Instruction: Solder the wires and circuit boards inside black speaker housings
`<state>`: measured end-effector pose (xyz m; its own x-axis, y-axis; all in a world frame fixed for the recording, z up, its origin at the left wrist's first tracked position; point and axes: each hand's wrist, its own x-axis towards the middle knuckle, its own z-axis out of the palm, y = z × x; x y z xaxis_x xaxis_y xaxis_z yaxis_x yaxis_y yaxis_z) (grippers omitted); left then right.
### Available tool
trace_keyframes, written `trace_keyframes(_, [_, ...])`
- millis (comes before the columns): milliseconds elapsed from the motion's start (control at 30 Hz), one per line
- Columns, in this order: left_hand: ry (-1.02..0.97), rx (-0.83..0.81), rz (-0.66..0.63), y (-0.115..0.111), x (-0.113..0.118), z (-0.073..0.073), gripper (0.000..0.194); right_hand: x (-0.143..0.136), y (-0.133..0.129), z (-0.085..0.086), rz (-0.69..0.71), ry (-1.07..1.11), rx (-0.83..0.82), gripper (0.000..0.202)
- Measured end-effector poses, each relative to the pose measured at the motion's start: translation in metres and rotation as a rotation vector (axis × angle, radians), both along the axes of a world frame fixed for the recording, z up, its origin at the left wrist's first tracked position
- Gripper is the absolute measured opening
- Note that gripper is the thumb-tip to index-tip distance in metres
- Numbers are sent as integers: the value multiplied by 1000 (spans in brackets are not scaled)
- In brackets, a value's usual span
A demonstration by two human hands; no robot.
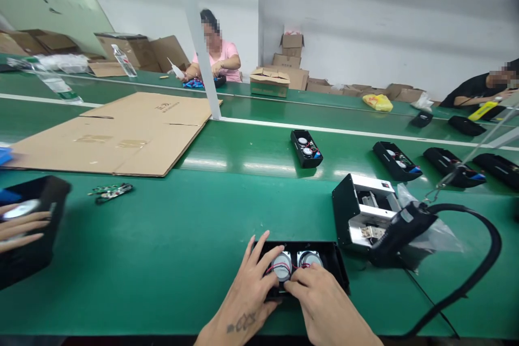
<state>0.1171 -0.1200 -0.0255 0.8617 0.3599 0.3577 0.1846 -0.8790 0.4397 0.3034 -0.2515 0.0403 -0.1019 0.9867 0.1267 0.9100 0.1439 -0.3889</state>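
Centrally at the bottom of the head view, an open black housing (334, 268) lies on the green bench (170, 259), with two round grey parts (281, 266) and red and black wires (294, 266) inside. The left hand (253, 281), marked on the wrist side by a tattoo, spans the housing's left end, its fingers spread wide and touching the housing. The right hand (318, 289) reaches in from the lower right, its fingers drawn narrowly together beside the wires; whether anything is pinched between them cannot be told.

Right of the housing stands a black-and-silver device (365, 211), near a black hand tool (403, 230) with a thick cable. At the left edge, another person's hand (22, 230) touches a blurred black case (51, 205); small circuit boards (111, 192) lie near it. Flattened cardboard (117, 135) occupies the upper left. Similar open housings (396, 161) line the right side. Upper centre, a person in pink (227, 59) sits behind the far bench.
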Motion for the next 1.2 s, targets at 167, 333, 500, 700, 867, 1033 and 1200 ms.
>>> trace_keyframes(167, [55,-66,-18,2,0,13,38,-12,-4,-3,-76,124,51,44])
trace_keyframes(333, [116,-271,-29,21,14,39,32,3,19,12,-91,196,-170,39])
trace_keyframes(500, [278,-582,-74,70,39,68,18,33,66,51,-25,132,-419,38])
trace_keyframes(700, [350,-679,-145,103,58,77,36,45,91,61,-48,134,-453,38])
trace_keyframes(867, [370,-700,-159,103,60,78,36,43,99,54,-63,158,-480,31])
trace_keyframes(1033, [382,-716,-169,105,60,77,32,42,97,54,-86,170,-487,34])
trace_keyframes(1200, [403,-744,-167,106,60,78,33,40,91,51,-125,167,-472,43])
